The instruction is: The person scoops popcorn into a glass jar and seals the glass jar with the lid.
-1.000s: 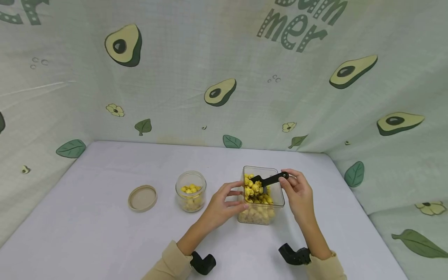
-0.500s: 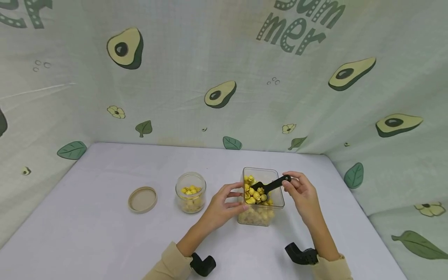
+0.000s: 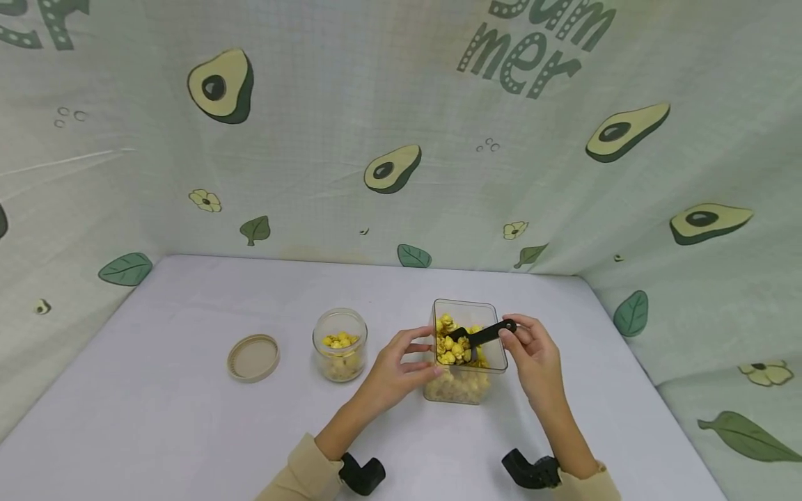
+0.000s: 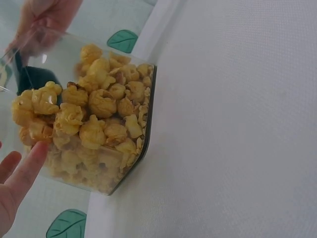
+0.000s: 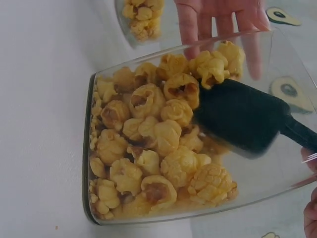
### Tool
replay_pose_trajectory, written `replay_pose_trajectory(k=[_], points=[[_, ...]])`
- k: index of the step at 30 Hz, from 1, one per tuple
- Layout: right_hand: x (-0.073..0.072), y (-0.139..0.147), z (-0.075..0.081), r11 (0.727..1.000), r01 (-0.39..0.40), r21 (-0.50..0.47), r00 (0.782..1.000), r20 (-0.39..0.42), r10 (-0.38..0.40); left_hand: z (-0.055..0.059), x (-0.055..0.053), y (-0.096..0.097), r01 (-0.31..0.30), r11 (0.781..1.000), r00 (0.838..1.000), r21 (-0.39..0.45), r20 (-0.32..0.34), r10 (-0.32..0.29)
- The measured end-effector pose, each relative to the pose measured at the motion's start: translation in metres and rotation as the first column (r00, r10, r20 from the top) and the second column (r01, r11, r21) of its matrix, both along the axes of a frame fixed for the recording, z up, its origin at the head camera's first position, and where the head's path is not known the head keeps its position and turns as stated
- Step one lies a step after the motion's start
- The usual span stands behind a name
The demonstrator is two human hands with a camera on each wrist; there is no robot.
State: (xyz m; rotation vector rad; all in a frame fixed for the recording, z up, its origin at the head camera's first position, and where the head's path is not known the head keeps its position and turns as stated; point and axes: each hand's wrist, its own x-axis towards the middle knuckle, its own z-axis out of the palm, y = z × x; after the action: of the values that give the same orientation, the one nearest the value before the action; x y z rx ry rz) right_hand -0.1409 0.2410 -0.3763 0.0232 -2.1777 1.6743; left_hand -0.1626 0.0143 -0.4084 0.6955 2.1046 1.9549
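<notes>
A clear square container [image 3: 460, 386] of yellow popcorn [image 5: 148, 134] stands upright on the table. My left hand [image 3: 397, 365] rests fairly straight fingers against its left side, and the thumb lies near its front corner. With thumb and fingers my right hand [image 3: 535, 355] pinches the handle end of a black scoop [image 3: 489, 333] over the container's right rim. The scoop's bowl, seen through the wall in the right wrist view, sits inside among the upper popcorn; pieces hide part of it in the head view.
Left of the container stands a round clear jar [image 3: 340, 365], open on top, with some popcorn inside. Farther left a beige round lid [image 3: 253, 358] lies flat on the white table [image 3: 156, 417]. A printed cloth [image 3: 301, 139] hangs behind the table.
The right hand shifted right and then back left with the scoop, whose bowl dipped and shifted among the popcorn. The left hand and the container stayed in place.
</notes>
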Motion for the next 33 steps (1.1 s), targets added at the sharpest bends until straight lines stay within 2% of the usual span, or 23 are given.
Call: replay_pose_trajectory(k=[3, 5, 11, 15, 19, 22, 26, 29, 33], points=[[-0.0011, -0.0019, -0.0013, 0.998, 0.047, -0.045, 0.999, -0.005, -0.047, -0.0001, 0.0001, -0.0001, 0.003, 1.0, 1.0, 0.0, 0.003, -0.003], [-0.0018, -0.003, -0.0027, 0.998, 0.06, -0.033, 0.998, -0.013, -0.06, -0.0003, 0.0003, -0.0003, 0.006, 1.0, 1.0, 0.006, 0.002, -0.006], [-0.0049, -0.0048, -0.0042, 0.999, 0.038, 0.018, 0.999, -0.036, -0.038, 0.0011, 0.0001, -0.0009, 0.005, 1.0, 1.0, 0.02, 0.002, -0.005], [-0.0071, -0.0034, -0.0018, 0.994, 0.075, -0.074, 0.997, 0.022, -0.074, 0.0018, 0.0003, -0.001, 0.009, 1.0, 1.0, 0.021, 0.007, -0.009], [-0.009, 0.0002, 0.0002, 0.967, 0.139, -0.214, 0.988, 0.088, -0.123, 0.002, 0.0007, -0.0006, 0.008, 1.0, 1.0, 0.019, 0.018, -0.008], [-0.01, 0.003, 0.0001, 0.948, 0.167, -0.272, 0.983, 0.115, -0.14, 0.0017, 0.0005, -0.0004, 0.004, 1.0, 1.0, 0.013, 0.022, -0.004], [-0.0101, 0.0044, -0.0008, 0.937, 0.17, -0.305, 0.983, 0.117, -0.141, 0.0006, -0.0002, -0.0002, 0.005, 1.0, 1.0, 0.011, 0.021, -0.006], [-0.0088, 0.003, -0.002, 0.956, 0.145, -0.254, 0.986, 0.113, -0.12, 0.0005, -0.0001, 0.0, 0.006, 1.0, 1.0, 0.01, 0.021, -0.006], [-0.0054, -0.0009, 0.0007, 0.997, 0.065, -0.039, 0.997, 0.053, -0.063, 0.0006, -0.0004, -0.0001, 0.007, 1.0, 1.0, 0.01, 0.018, -0.007]])
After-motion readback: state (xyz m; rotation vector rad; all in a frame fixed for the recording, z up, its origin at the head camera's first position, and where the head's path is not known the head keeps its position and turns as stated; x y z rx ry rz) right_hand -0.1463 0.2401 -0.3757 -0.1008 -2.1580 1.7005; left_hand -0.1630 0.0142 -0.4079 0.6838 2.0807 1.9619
